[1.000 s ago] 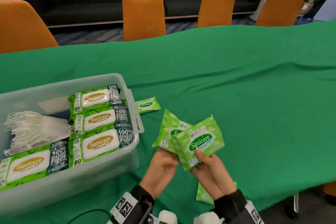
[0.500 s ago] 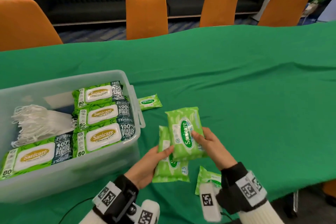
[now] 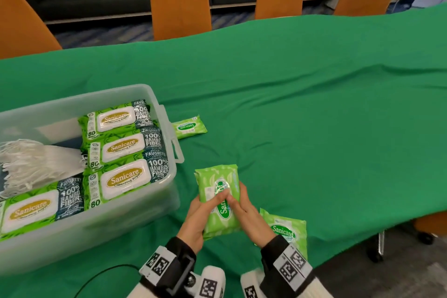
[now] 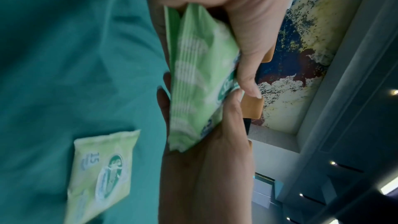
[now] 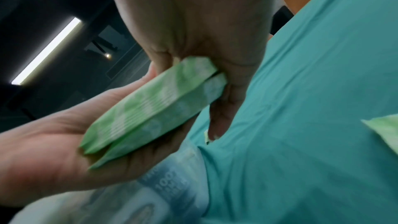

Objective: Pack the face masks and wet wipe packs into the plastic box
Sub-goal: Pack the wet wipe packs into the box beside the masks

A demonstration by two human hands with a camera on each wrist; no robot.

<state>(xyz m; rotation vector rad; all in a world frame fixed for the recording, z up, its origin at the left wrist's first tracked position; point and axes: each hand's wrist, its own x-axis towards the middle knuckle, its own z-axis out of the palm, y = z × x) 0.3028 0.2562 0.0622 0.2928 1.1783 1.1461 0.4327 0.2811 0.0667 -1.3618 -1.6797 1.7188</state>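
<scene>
Two small light-green wipe packs (image 3: pixel 217 181) lie stacked one on the other, held just above the green cloth. My left hand (image 3: pixel 197 218) grips the stack from its left side, thumb on top. My right hand (image 3: pixel 249 215) grips it from the right, thumb beside the other thumb. The right wrist view shows both packs (image 5: pixel 150 108) edge-on between the two palms. The clear plastic box (image 3: pixel 169 184) stands to the left, holding several large wipe packs (image 3: pixel 123 179) and white face masks (image 3: pixel 36 164). One small pack (image 3: pixel 287 230) lies by my right wrist, another (image 3: pixel 189 126) beside the box.
Green cloth (image 3: pixel 314 128) covers the table, which ends at the lower right. Orange chairs (image 3: pixel 179 2) stand along the far side. A black cable (image 3: pixel 104 276) runs across the cloth near my left wrist.
The two small packs were fanned apart in separate hands; now they are turned lengthwise and stacked together, with both hands closed around the stack, lower and nearer to me.
</scene>
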